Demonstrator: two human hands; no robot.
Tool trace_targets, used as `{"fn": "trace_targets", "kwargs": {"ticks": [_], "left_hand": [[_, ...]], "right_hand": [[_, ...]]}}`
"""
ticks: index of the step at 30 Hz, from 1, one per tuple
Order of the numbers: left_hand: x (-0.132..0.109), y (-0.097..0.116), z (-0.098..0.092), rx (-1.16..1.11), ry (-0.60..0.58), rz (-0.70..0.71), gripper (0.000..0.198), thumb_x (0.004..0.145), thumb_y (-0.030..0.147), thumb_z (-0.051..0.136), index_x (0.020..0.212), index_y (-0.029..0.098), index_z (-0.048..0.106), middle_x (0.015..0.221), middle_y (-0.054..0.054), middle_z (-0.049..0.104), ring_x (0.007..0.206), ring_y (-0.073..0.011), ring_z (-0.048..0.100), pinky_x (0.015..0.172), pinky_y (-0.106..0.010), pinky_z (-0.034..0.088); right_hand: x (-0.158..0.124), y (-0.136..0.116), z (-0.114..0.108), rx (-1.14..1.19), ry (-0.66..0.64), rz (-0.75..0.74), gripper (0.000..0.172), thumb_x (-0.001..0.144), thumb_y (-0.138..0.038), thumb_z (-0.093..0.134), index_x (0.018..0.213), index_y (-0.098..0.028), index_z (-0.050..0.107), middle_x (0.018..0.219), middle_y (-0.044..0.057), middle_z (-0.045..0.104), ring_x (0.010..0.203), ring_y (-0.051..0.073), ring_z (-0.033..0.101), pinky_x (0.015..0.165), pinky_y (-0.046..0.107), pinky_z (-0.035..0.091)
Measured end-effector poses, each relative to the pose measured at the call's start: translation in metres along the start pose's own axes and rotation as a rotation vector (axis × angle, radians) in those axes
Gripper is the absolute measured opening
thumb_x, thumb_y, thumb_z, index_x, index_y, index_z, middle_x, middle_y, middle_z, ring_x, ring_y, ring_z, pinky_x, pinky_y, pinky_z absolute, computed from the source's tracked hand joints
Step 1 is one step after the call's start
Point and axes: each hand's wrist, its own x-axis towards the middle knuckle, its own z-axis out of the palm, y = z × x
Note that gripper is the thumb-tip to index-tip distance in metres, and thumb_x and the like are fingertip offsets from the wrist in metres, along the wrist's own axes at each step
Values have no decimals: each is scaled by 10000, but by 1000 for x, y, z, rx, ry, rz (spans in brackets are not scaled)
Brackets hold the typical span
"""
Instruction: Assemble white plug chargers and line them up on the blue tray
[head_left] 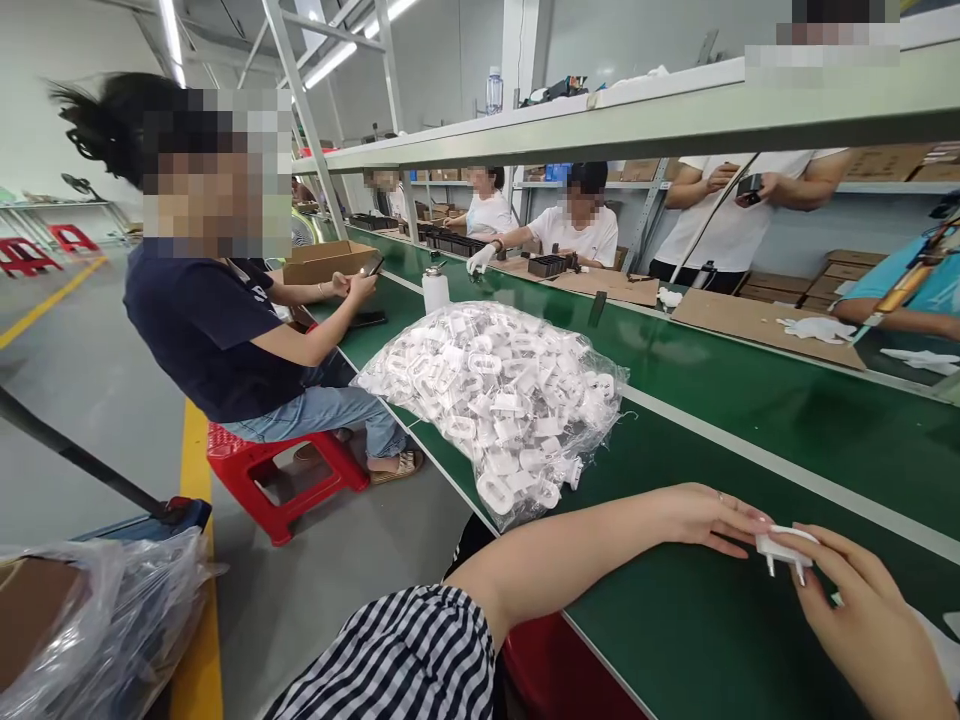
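Observation:
Low over the green bench, a white two-pin plug is between my hands, its metal pins pointing down. My right hand pinches its right side with thumb and fingers. From the other side, my left hand reaches across with fingers extended, fingertips at the plug's left edge; its thumb sits lower. White pieces show partly behind my right hand, too covered to make out. Left of my arm lies a large clear bag full of white plastic plug housings, some spilling at its near edge.
A white bottle stands behind the bag. To the left, a person sits on a red stool holding a phone. Several co-workers work across the green bench, under a raised shelf. Plastic-wrapped boxes sit at lower left.

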Motion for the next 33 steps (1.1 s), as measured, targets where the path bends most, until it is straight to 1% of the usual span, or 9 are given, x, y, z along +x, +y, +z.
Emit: {"fn": "trace_targets", "kwargs": {"ticks": [7,11,13,19,23,26,28,30,33], "left_hand": [[-2,4,-2,-3,21,20,44,606,79,505,621,119,512,615,29,463,682,-67,470,742,-280,352],[-1,2,0,-37,61,51,80,606,109,519,683,123,533,607,27,475,617,-59,471,704,-272,364],[1,0,0,-51,63,68,144,598,132,532,742,129,542,605,25,488,584,-55,475,670,-259,374],[6,-3,1,-7,100,102,197,565,221,574,733,119,571,546,17,494,509,-55,461,562,-215,379],[8,-5,5,37,189,70,200,570,279,568,674,108,562,418,48,411,379,-26,368,456,-185,347],[10,-4,8,1,231,53,202,603,300,537,653,104,535,411,45,410,364,-30,372,432,-182,346],[9,-3,10,-40,235,53,204,622,304,516,648,103,524,431,35,432,377,-37,396,436,-184,355],[7,-1,11,-77,222,60,197,621,296,515,645,100,525,466,21,461,400,-46,427,443,-187,363],[3,1,12,-94,212,70,148,596,237,532,643,98,545,492,13,490,423,-54,460,449,-187,372]], "right_hand": [[0,1,0,85,-110,95,252,653,-257,238,775,-251,459,859,44,505,632,132,531,394,197,410],[-2,9,9,127,-100,107,261,673,-306,248,773,-230,476,829,63,512,725,168,536,546,252,449],[-2,13,11,157,-129,129,287,675,-352,262,775,-220,497,784,64,522,718,176,541,569,267,454],[-3,13,4,333,-335,383,317,643,-449,358,822,-244,520,768,26,562,543,123,544,423,201,444],[-2,5,-1,409,-437,579,344,607,-478,402,848,-255,503,689,-8,592,495,130,539,392,205,428],[1,3,-2,444,-488,684,361,623,-475,370,889,-260,486,616,-25,593,472,139,543,407,218,431],[1,4,-3,444,-486,752,379,629,-476,344,901,-250,480,604,-19,595,475,145,547,415,223,435],[0,9,-3,422,-439,779,391,611,-491,346,867,-235,495,634,1,602,493,153,553,410,227,437],[-4,17,0,382,-291,655,375,573,-514,382,763,-225,527,710,30,603,548,163,561,411,226,440]]}}
